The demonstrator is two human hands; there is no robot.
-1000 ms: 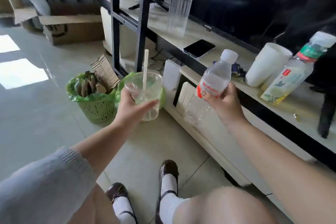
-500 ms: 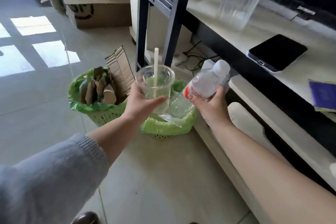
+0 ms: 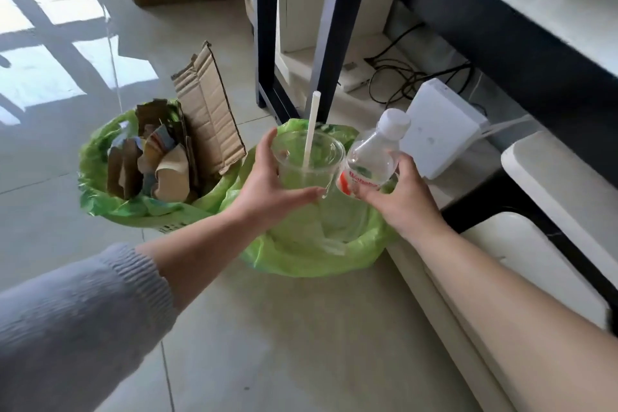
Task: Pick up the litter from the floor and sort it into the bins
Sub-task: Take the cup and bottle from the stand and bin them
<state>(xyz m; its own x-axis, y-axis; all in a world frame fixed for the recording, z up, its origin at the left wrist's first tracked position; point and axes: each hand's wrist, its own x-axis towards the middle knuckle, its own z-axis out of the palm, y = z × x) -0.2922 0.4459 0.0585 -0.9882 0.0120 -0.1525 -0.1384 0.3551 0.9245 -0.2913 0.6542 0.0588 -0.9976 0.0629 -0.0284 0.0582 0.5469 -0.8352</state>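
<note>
We see both hands out over the near bin (image 3: 311, 261), the one lined w/ a green bag, sitting on the tile floor (image 3: 267, 344) just beside a low white cabinet (image 3: 468, 328).

The left hand (image 3: 271, 191) is curled partway round a clear cup (image 3: 306, 164): thumb up along the far-left side of the rim, fingers (image 3: 301, 194) stretched under/along the near wall. Grip looks loose, the hand approx half open, but it does have the cup. A white straw (image 3: 311, 134) stands in the cup, tilted a bit, top end poking well above the rim. Cup is upright, held above the bin's mouth.

The right hand (image 3: 398, 197) is closed round the lower part of a small clear bottle (image 3: 371, 160) w/ a white cap and a red-and-white label. Bottle leans, cap up and to the right, base hidden in the palm. It's just beside the cup, nearly touching; we can't tell if they actually meet. It too sits over the near bin.

Inside the near bin we make out clear plastic at the bottom, details too blurred to name.

The far bin (image 3: 100, 184), to the left, also green-lined, touches the near one's bag. It's stuffed w/ cardboard scraps (image 3: 160, 170); one long corrugated strip (image 3: 207, 110) sticks up out of its right side.

A grey sleeve (image 3: 67, 311) covers the left forearm up to the elbow area; right arm is bare. Behind the bins: dark frame legs (image 3: 267, 27), a white box (image 3: 438, 130) and cables (image 3: 411, 77) under a shelf.
</note>
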